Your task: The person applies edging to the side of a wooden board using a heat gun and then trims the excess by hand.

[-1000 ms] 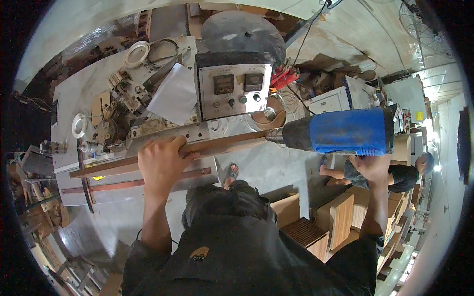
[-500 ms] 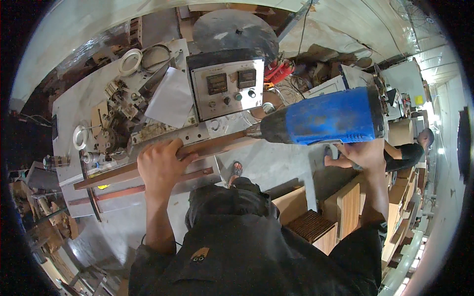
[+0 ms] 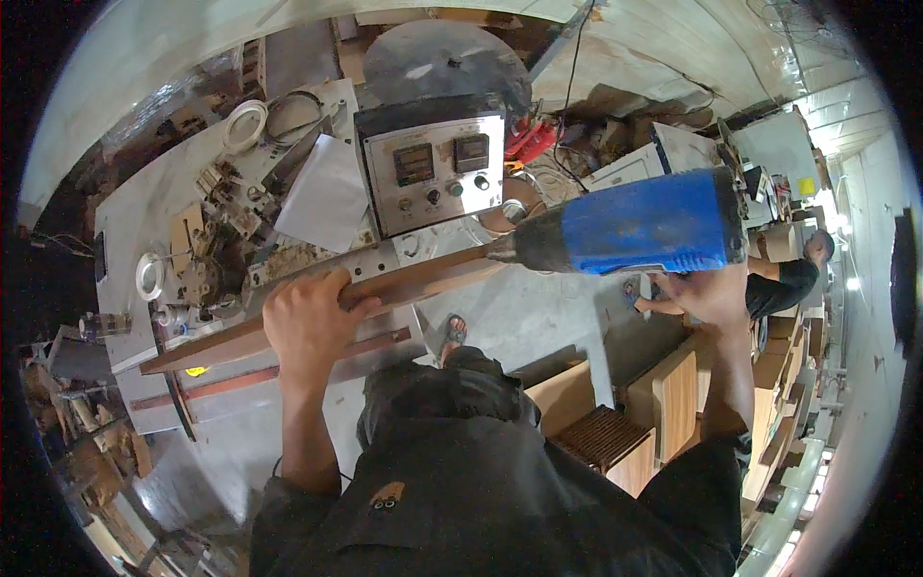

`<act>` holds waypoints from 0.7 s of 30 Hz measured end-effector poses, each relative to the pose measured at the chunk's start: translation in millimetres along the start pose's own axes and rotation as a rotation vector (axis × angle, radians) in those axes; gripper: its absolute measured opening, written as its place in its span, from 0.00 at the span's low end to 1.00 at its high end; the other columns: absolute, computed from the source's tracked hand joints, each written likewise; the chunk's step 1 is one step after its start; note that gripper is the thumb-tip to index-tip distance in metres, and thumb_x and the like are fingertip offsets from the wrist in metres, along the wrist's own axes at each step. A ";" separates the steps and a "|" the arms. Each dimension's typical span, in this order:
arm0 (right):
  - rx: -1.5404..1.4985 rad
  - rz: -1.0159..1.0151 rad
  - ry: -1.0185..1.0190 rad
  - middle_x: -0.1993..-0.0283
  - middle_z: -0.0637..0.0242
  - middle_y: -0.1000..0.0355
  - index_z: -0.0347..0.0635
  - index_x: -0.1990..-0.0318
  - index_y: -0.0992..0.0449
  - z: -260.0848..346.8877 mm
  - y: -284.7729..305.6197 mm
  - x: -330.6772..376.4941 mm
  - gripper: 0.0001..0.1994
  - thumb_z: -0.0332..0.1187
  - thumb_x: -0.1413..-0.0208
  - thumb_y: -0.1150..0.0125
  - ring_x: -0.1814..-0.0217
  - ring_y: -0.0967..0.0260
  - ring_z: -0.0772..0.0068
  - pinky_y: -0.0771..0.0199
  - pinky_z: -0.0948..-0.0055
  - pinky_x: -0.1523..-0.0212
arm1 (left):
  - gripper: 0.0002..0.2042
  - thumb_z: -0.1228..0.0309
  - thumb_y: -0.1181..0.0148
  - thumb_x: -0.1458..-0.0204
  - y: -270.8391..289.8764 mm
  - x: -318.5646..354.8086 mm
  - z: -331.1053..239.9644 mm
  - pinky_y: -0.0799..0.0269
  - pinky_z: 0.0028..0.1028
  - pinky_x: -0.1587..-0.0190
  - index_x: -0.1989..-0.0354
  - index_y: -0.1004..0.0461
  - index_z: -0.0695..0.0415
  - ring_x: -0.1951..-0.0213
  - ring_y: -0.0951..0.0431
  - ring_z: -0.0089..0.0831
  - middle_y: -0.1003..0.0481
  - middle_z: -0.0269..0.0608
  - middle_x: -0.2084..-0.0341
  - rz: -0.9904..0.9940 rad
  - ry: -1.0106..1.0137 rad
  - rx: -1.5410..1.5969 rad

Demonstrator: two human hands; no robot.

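My left hand (image 3: 312,313) is closed over a long narrow brown wooden strip (image 3: 423,277), its thumb along the near side. The strip slants across the front of the workbench, its far-left end past my hand. On the right, my right hand (image 3: 711,293) grips the underside of a blue gun-shaped power tool (image 3: 644,226) with a tapered black nose; its handle is mostly hidden. The nose points left and its tip appears to meet the strip's right end; whether they touch I cannot tell.
A control box (image 3: 433,178) with dials stands behind the strip. Metal machine parts (image 3: 207,274) and a white paper sheet (image 3: 322,197) lie on the bench (image 3: 144,216). Wooden panels (image 3: 673,404) stand at right, near another person (image 3: 788,288). A reddish strip (image 3: 250,383) lies nearer me.
The view has shifted slightly, so the bench and control box appear a little farther left. Both hands keep their grips, and the tool's tip stays at the strip's end.
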State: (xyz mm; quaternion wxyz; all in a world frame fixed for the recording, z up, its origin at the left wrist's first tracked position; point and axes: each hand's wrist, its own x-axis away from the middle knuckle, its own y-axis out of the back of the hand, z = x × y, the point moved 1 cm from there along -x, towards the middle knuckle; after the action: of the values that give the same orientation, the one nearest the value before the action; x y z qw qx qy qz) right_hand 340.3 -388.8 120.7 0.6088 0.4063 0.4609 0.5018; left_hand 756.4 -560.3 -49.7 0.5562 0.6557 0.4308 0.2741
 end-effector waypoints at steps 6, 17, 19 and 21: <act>0.198 -0.005 0.153 0.53 0.57 0.17 0.41 0.54 0.16 30.0 2.1 -19.0 0.19 0.28 0.56 0.21 0.51 0.18 0.56 0.19 0.60 0.47 | 0.25 0.37 0.22 0.58 1.3 3.1 -1.0 0.22 0.42 0.65 0.71 0.20 0.47 0.72 0.16 0.44 0.19 0.37 0.77 -0.027 -0.012 -0.043; -0.256 -0.287 -0.454 0.66 0.67 0.18 0.35 0.62 0.18 -52.0 -13.1 -5.8 0.12 0.27 0.49 0.18 0.68 0.21 0.77 0.22 0.75 0.66 | 0.21 0.44 0.20 0.58 -4.8 16.5 -2.3 0.22 0.44 0.65 0.71 0.19 0.48 0.69 0.17 0.44 0.19 0.36 0.75 -0.016 -0.016 -0.039; -0.337 -0.393 -0.548 0.69 0.69 0.19 0.37 0.66 0.20 -91.6 -31.0 -11.1 0.12 0.28 0.47 0.18 0.74 0.25 0.80 0.27 0.76 0.75 | 0.20 0.45 0.20 0.58 -4.1 20.1 -4.1 0.23 0.44 0.64 0.72 0.19 0.47 0.68 0.17 0.44 0.19 0.36 0.75 -0.012 0.007 -0.016; -0.550 -0.406 -0.600 0.77 0.73 0.26 0.41 0.64 0.22 -140.2 -68.6 -34.3 0.10 0.30 0.41 0.22 0.81 0.32 0.80 0.33 0.74 0.80 | 0.20 0.46 0.19 0.58 -2.1 23.4 -6.7 0.23 0.44 0.63 0.72 0.18 0.47 0.67 0.17 0.43 0.18 0.35 0.75 -0.014 0.037 0.002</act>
State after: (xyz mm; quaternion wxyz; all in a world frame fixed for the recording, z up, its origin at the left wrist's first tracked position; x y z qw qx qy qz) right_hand 218.2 -429.5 26.0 0.8868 0.2585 0.1840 0.3361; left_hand 761.5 -536.6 -53.0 0.5494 0.6479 0.4458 0.2821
